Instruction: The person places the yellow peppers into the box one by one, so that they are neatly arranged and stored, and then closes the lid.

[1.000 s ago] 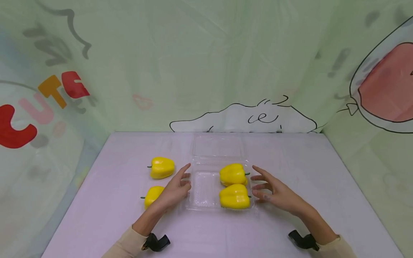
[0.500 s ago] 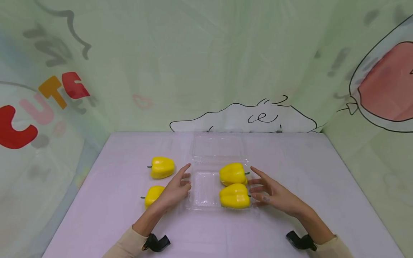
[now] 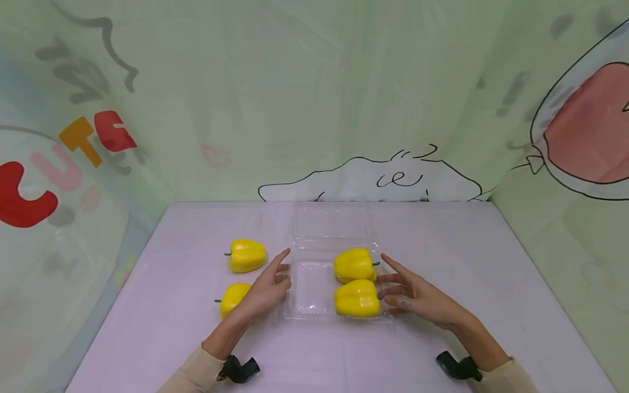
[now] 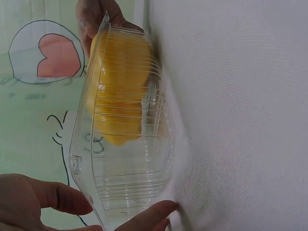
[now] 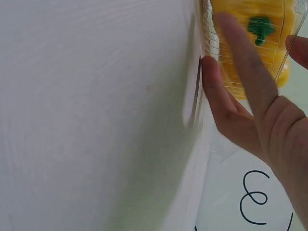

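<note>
A clear plastic clamshell box (image 3: 309, 289) lies on the table, its lid (image 3: 333, 222) folded back on the far side. Two yellow bell peppers sit side by side in its right half, one farther back (image 3: 355, 265) and one nearer (image 3: 357, 299), stems pointing right. My left hand (image 3: 267, 292) is at the box's left wall; in the left wrist view its thumb (image 4: 72, 198) meets the rim and its fingers extend low along the side. At the right wall is my right hand (image 3: 415, 295), fingers spread and fairly straight, fingertips close to the pepper stems.
Left of the box lie two more yellow bell peppers, one at the back (image 3: 247, 255) and one in front (image 3: 233, 298), partly hidden by my left hand. A pale cloth covers the table (image 3: 314, 360). Printed curtains (image 3: 314, 98) stand behind and at both sides.
My right hand has moved slightly left, closer to the box's right wall, then stayed there. My left hand holds its place, and the peppers have barely shifted.
</note>
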Available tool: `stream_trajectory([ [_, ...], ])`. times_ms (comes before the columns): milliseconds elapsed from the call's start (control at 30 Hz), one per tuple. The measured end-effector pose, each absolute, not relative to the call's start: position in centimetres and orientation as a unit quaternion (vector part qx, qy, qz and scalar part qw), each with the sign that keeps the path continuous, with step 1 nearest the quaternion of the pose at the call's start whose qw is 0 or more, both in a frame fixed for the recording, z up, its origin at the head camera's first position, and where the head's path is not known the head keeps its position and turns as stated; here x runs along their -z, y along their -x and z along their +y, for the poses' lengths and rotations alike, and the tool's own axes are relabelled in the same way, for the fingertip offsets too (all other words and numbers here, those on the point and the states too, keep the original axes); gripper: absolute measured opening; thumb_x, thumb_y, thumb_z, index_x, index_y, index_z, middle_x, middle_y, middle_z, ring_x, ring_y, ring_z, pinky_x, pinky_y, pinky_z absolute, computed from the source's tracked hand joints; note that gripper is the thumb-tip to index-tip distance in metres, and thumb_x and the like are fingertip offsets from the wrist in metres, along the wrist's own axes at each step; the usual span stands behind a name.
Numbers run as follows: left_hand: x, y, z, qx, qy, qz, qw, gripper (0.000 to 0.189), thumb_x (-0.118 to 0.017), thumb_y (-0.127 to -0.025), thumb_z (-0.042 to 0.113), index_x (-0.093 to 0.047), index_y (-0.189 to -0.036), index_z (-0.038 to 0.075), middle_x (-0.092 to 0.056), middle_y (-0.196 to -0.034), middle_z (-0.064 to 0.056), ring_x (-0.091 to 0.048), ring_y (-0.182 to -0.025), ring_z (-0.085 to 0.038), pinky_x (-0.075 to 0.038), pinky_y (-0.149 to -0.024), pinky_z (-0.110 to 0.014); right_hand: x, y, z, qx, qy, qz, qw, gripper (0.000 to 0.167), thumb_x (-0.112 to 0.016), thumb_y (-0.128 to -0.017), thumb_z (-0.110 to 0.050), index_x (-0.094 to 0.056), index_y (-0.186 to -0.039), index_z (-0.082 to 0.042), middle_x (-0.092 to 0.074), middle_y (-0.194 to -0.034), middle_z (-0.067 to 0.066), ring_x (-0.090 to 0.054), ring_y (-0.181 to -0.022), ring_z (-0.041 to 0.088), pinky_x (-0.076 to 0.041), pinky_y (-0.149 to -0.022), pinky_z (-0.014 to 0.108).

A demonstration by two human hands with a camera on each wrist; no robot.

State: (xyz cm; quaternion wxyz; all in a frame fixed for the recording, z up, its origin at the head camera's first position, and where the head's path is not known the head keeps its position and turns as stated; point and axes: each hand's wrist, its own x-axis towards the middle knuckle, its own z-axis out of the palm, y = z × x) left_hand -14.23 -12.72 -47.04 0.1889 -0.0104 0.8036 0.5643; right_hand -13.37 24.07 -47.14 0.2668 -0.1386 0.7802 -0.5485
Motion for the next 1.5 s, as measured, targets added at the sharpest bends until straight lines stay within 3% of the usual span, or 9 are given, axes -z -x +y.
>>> stream_trajectory([
  [333, 46.8, 14.1, -12.7, -0.570, 0.010, 0.799, 0.192, 0.074, -0.051, -0.102, 0.007, -0.026, -0.169, 0.024, -0.042, -0.164, -0.023, -0.050, -0.147, -0.044, -0.057, -0.110, -0.053, 47.1, 13.3, 24.0, 0.561, 0.120, 0.771, 0.276, 0.100, -0.071, -0.102, -0.021, 0.000, -0.172, -0.023, -0.032, -0.163, 0.039, -0.062, -0.132, 0.042, -0.066, -0.094, 0.041],
  [1100, 46.6, 14.0, -12.5, -0.563, 0.009, 0.805, 0.187, 0.072, -0.052, -0.103, 0.007, -0.027, -0.169, 0.023, -0.041, -0.165, -0.023, -0.053, -0.143, -0.043, -0.061, -0.104, -0.049, 47.3, 13.1, 24.1, 0.564, 0.125, 0.768, 0.275, 0.099, -0.070, -0.103, -0.021, 0.000, -0.172, -0.024, -0.030, -0.164, 0.039, -0.059, -0.136, 0.047, -0.065, -0.095, 0.043],
  [1333, 46.2, 13.9, -12.9, -0.561, 0.011, 0.806, 0.188, 0.073, -0.050, -0.104, 0.007, -0.024, -0.170, 0.024, -0.038, -0.168, -0.020, -0.051, -0.147, -0.044, -0.056, -0.110, -0.054, 47.2, 13.1, 24.2, 0.576, 0.127, 0.757, 0.280, 0.098, -0.070, -0.103, -0.020, 0.000, -0.172, -0.024, -0.029, -0.165, 0.039, -0.057, -0.138, 0.047, -0.065, -0.095, 0.042],
  [1500, 45.0, 13.6, -13.9, -0.542, 0.008, 0.825, 0.157, 0.070, -0.051, -0.105, 0.012, -0.026, -0.169, 0.024, -0.036, -0.171, -0.015, -0.047, -0.152, -0.042, -0.050, -0.116, -0.059, 47.2, 13.1, 24.0, 0.577, 0.120, 0.758, 0.281, 0.099, -0.071, -0.102, -0.022, -0.001, -0.172, -0.025, -0.029, -0.165, 0.038, -0.058, -0.137, 0.045, -0.065, -0.095, 0.042],
])
